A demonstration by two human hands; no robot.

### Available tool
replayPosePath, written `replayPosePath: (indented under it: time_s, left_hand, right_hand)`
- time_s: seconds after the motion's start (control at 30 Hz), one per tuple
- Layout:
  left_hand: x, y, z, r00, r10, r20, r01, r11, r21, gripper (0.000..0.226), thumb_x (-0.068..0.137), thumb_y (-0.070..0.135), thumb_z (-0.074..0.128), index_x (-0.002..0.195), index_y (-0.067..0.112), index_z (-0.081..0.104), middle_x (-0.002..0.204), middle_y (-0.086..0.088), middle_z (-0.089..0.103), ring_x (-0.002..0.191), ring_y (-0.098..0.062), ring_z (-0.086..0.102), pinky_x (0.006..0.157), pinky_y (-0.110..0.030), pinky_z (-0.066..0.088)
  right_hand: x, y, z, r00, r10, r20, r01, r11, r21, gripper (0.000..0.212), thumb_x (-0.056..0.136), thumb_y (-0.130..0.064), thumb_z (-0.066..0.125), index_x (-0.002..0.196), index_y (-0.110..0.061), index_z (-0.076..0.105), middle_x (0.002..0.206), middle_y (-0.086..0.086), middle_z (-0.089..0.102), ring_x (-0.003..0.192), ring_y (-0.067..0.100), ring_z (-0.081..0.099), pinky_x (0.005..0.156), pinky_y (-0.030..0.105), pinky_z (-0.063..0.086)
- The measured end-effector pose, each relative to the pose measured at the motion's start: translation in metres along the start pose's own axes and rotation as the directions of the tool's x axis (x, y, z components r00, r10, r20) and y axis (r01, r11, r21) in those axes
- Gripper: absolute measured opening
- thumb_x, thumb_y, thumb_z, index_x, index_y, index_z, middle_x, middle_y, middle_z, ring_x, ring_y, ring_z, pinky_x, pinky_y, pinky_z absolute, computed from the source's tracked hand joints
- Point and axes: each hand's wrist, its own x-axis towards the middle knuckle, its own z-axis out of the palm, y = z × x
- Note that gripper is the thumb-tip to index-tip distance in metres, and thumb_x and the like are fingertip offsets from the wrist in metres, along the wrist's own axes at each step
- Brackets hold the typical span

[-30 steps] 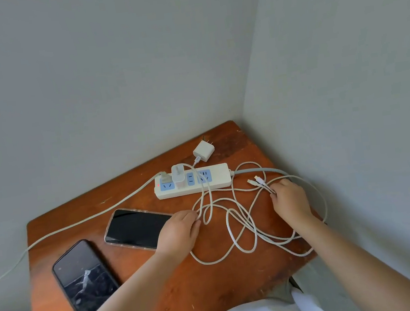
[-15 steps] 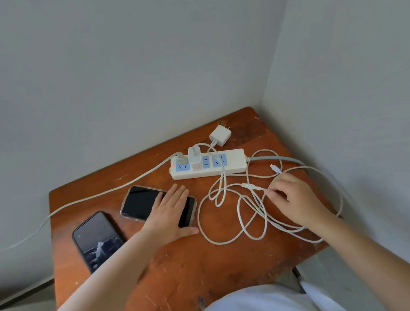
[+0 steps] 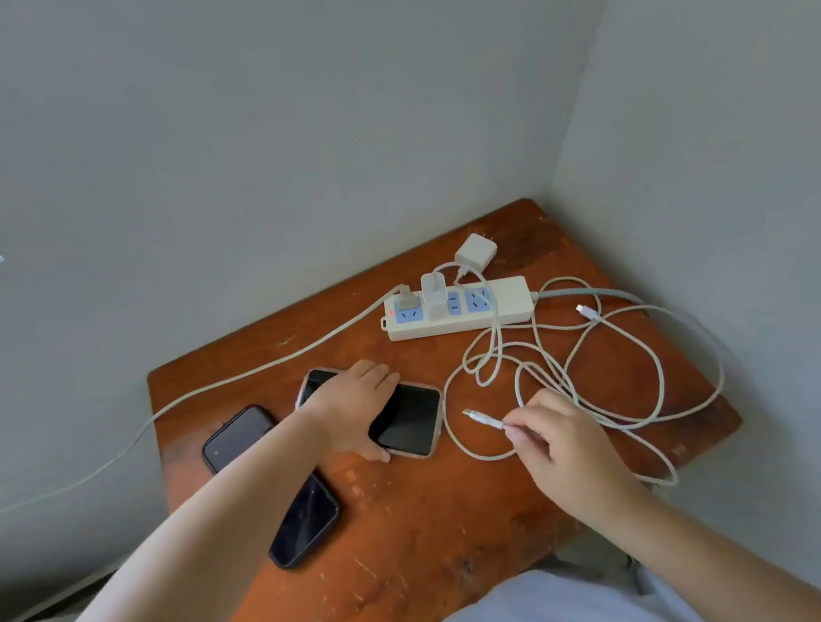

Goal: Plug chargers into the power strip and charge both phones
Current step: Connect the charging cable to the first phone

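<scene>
A white power strip (image 3: 506,306) lies at the back of the table with one white charger (image 3: 432,295) plugged in. A second white charger (image 3: 476,251) lies loose behind the strip. My left hand (image 3: 358,405) grips the sides of a phone in a pale case (image 3: 411,421), lying flat. A black phone (image 3: 300,526) lies nearer, partly under my left forearm. My right hand (image 3: 555,430) pinches a white cable just behind its plug (image 3: 481,418), which points toward the pale phone. A second cable plug (image 3: 585,311) lies loose to the right of the strip.
The brown wooden table (image 3: 415,532) sits in a corner, grey walls behind and to the right. Tangled white cable loops (image 3: 629,382) cover its right side. The strip's grey cord (image 3: 250,371) runs off the left edge. A grey lead (image 3: 597,293) leaves the strip's right end.
My right hand has pulled one cable end out of the tangle toward the pale phone. My left hand has shifted from resting flat on that phone to gripping its sides. The camera view has swung left.
</scene>
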Motion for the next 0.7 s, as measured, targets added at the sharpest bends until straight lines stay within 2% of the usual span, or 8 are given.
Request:
replayPosePath:
  time_s: [0.07,0.13,0.2,0.27,0.33,0.47,0.57,0.7]
  left_hand:
    - [-0.009,0.001,0.006,0.997,0.059,-0.050,-0.055,0.996,0.071,0.096,0.072,0.053,0.063,0.141,0.009,0.013,0.149,-0.012,0.024,0.135,-0.027,0.020,0.112,-0.035,0.015]
    - [-0.019,0.001,0.012,0.989,0.114,-0.091,-0.104,0.988,0.110,0.095,0.073,0.053,0.061,0.141,0.009,0.012,0.149,-0.012,0.022,0.136,-0.027,0.017,0.112,-0.033,0.011]
    - [-0.029,0.000,0.019,0.980,0.148,-0.133,-0.134,0.985,0.109,0.093,0.074,0.052,0.061,0.141,0.010,0.012,0.149,-0.011,0.024,0.136,-0.026,0.017,0.112,-0.033,0.010]
    - [-0.036,-0.001,0.022,0.970,0.173,-0.170,-0.158,0.982,0.099,0.091,0.074,0.052,0.061,0.141,0.011,0.015,0.148,-0.010,0.027,0.135,-0.026,0.018,0.112,-0.033,0.012]
    - [-0.040,-0.002,0.022,0.966,0.179,-0.186,-0.166,0.982,0.084,0.091,0.074,0.052,0.062,0.141,0.011,0.016,0.147,-0.010,0.027,0.135,-0.025,0.018,0.112,-0.033,0.013]
    - [-0.041,-0.003,0.016,0.975,0.161,-0.153,-0.158,0.987,0.033,0.093,0.074,0.052,0.062,0.142,0.012,0.012,0.150,-0.009,0.022,0.136,-0.024,0.014,0.111,-0.031,0.013]
    - [-0.041,-0.006,0.009,0.981,0.146,-0.128,-0.147,0.989,0.004,0.094,0.074,0.052,0.062,0.142,0.013,0.010,0.151,-0.008,0.020,0.137,-0.023,0.013,0.112,-0.031,0.013]
    - [-0.038,-0.006,0.004,0.981,0.159,-0.115,-0.159,0.987,0.010,0.094,0.074,0.054,0.062,0.142,0.012,0.012,0.150,-0.008,0.023,0.137,-0.023,0.016,0.112,-0.031,0.015]
  right_hand:
    - [-0.003,-0.002,0.013,0.995,0.092,-0.041,-0.094,0.995,-0.031,0.016,0.086,-0.007,0.063,0.098,0.001,0.071,0.090,0.016,0.064,0.068,0.009,0.053,0.056,0.003,0.035]
    - [-0.008,-0.004,0.027,0.986,0.158,-0.057,-0.161,0.986,-0.043,0.016,0.086,-0.009,0.064,0.097,0.001,0.071,0.092,0.017,0.064,0.075,0.020,0.059,0.060,0.014,0.043]
    - [-0.015,-0.007,0.041,0.985,0.160,-0.065,-0.165,0.983,-0.075,0.012,0.082,-0.007,0.068,0.091,0.000,0.073,0.088,0.018,0.067,0.076,0.026,0.063,0.066,0.030,0.048]
    - [-0.023,-0.013,0.052,0.986,0.152,-0.067,-0.159,0.979,-0.128,0.009,0.078,-0.006,0.072,0.086,-0.001,0.074,0.083,0.016,0.069,0.075,0.028,0.065,0.071,0.036,0.047]
    - [-0.029,-0.021,0.059,0.987,0.132,-0.088,-0.145,0.976,-0.161,0.008,0.072,-0.002,0.077,0.079,-0.002,0.075,0.075,0.015,0.069,0.069,0.028,0.066,0.070,0.039,0.047]
    - [-0.033,-0.030,0.066,0.978,0.059,-0.198,-0.104,0.969,-0.226,0.017,0.057,0.004,0.085,0.066,-0.004,0.073,0.060,0.010,0.066,0.054,0.023,0.065,0.054,0.039,0.051]
    - [-0.032,-0.034,0.068,0.962,0.035,-0.270,-0.112,0.955,-0.276,0.018,0.054,0.002,0.087,0.062,-0.006,0.073,0.057,0.008,0.065,0.052,0.021,0.064,0.055,0.035,0.050]
    - [-0.027,-0.039,0.071,0.944,0.063,-0.324,-0.164,0.941,-0.296,0.020,0.051,0.001,0.088,0.059,-0.007,0.072,0.056,0.007,0.065,0.051,0.020,0.064,0.056,0.036,0.050]
